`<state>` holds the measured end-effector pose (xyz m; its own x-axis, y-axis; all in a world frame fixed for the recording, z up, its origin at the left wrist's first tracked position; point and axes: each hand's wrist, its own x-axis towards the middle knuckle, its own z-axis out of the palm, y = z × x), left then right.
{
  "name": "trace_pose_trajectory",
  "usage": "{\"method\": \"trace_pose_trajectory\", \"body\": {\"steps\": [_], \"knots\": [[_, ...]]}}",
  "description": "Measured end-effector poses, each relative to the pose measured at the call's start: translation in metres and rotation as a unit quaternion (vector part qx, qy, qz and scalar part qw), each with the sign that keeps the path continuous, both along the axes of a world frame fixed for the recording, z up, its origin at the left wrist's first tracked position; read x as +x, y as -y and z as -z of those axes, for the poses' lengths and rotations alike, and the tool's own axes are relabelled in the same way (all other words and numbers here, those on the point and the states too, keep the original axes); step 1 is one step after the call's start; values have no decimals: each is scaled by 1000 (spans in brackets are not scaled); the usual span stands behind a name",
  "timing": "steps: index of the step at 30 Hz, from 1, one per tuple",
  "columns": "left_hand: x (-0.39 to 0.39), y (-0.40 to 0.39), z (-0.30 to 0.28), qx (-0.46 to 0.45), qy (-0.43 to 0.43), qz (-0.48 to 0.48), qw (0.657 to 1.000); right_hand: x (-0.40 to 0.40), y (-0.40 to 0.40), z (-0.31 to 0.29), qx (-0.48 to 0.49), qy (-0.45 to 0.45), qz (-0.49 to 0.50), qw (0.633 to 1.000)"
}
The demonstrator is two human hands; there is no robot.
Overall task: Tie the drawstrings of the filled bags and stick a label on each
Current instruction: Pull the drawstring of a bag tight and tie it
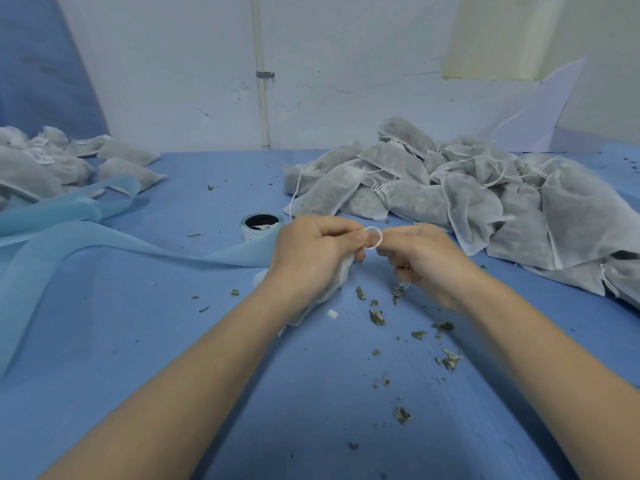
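My left hand (311, 251) grips a white filled bag (332, 289) by its neck, low over the middle of the blue table (173, 341). The bag is mostly hidden under that hand. A small loop of white drawstring (373, 238) stands between my two hands. My right hand (420, 258) pinches the drawstring just right of the loop. A roll of labels (261, 227) stands just behind my left hand. A heap of filled bags with loose drawstrings (450, 188) lies at the right. Labelled bags (69, 161) lie at the far left.
Light blue backing strips (86, 223) curl across the left side of the table. Dried herb crumbs (381, 317) are scattered in front of my hands and toward the right. A white wall with a pipe (263, 98) stands behind the table.
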<state>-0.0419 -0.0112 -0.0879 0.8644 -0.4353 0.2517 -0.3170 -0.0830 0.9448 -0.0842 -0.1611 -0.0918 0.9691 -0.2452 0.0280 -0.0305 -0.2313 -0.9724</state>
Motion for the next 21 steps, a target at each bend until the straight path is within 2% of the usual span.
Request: {"method": "trace_pose_trajectory", "body": {"steps": [3, 5, 8, 12, 17, 21], "knots": [[-1, 0, 2, 80, 104, -29, 991, -2, 4, -1, 14, -26, -13, 999], [-1, 0, 3, 140, 197, -49, 969, -1, 4, 0, 35, -34, -13, 999], [0, 1, 6, 205, 249, -68, 944, -1, 4, 1, 93, -30, -3, 995], [-1, 3, 7, 194, 191, -104, 957, -4, 1, 2, 43, 4, -19, 999], [0, 4, 6, 148, 108, -127, 975, -4, -5, 3, -31, 62, 16, 997], [3, 5, 5, 133, 73, -134, 979, -2, -10, 6, -13, 80, 44, 996]]}}
